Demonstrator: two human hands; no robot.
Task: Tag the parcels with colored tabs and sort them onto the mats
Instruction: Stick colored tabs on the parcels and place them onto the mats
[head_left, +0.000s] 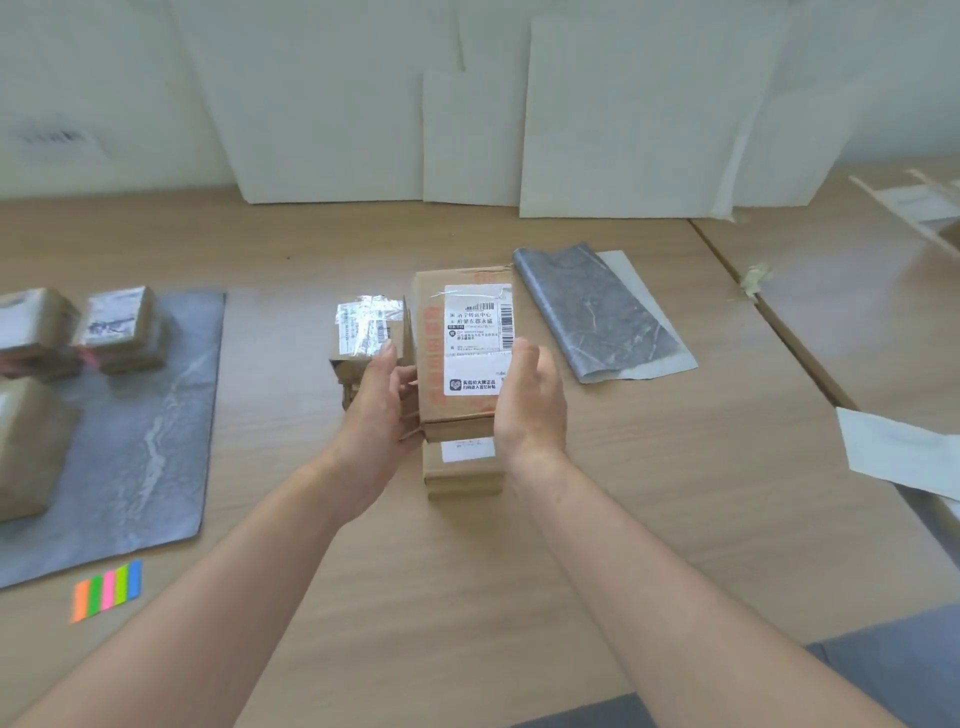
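A tall brown parcel (434, 358) with a white shipping label sits at the table's middle, on top of another brown parcel (462, 475). My left hand (376, 410) presses its left side and my right hand (530, 400) its right side, gripping it between them. A smaller parcel with shiny tape (370, 332) stands just left of it, behind my left fingers. A grey marbled mat (145, 431) on the left carries three tagged brown parcels (122, 327). A second grey mat (597, 312) lies crumpled to the right. A strip of colored tabs (106, 590) lies near the left mat's front edge.
White sheets (623, 119) lean against the back wall. A seam runs where another table (857, 291) joins on the right, with a wooden frame (914, 208) at its far end. A white paper (898, 452) lies at the right edge.
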